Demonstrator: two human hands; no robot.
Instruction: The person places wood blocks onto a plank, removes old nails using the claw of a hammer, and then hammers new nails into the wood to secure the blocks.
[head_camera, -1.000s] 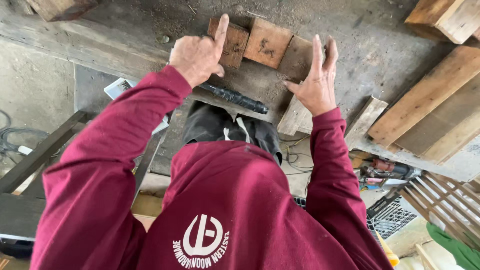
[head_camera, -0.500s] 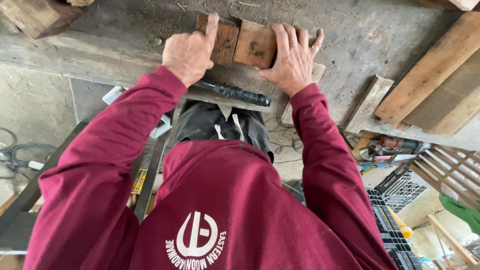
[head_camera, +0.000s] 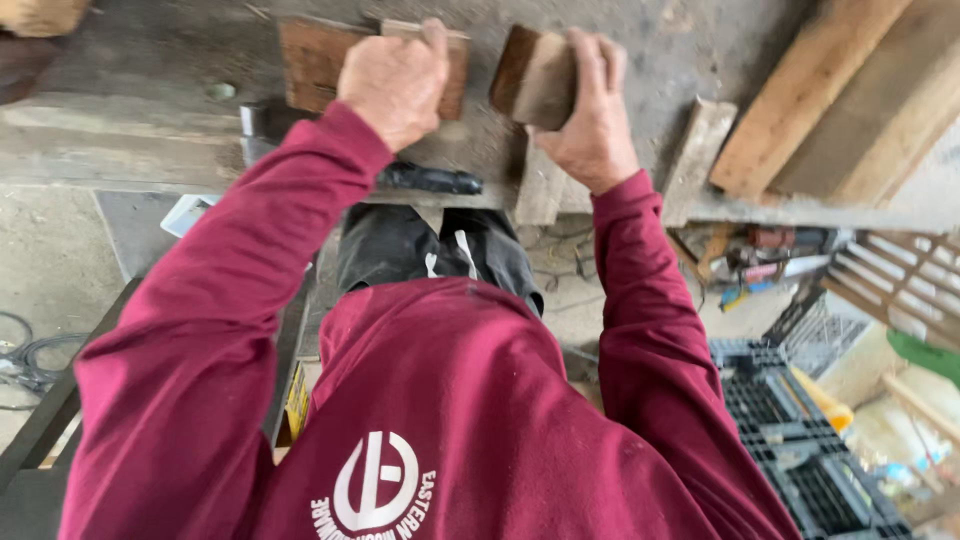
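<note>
My right hand (head_camera: 590, 105) grips a small square wood block (head_camera: 535, 78) and tips it up on edge off the dusty workbench (head_camera: 120, 130). My left hand (head_camera: 395, 80) is closed over the near edge of a second flat wood block (head_camera: 440, 60), which lies next to a darker reddish block (head_camera: 312, 62). Both arms wear dark red sleeves. A black tool handle (head_camera: 430, 180) lies at the bench's near edge between my forearms.
Long wood planks (head_camera: 800, 100) lean at the right of the bench, with a short offcut (head_camera: 695, 160) beside them. Another offcut (head_camera: 540, 190) sits under my right wrist. Below right stand black plastic crates (head_camera: 800, 440) and scattered tools (head_camera: 760, 255).
Both hands went from flat with fingers spread on the blocks to closed grips. The right hand has lifted its block onto its edge. The view shifted closer.
</note>
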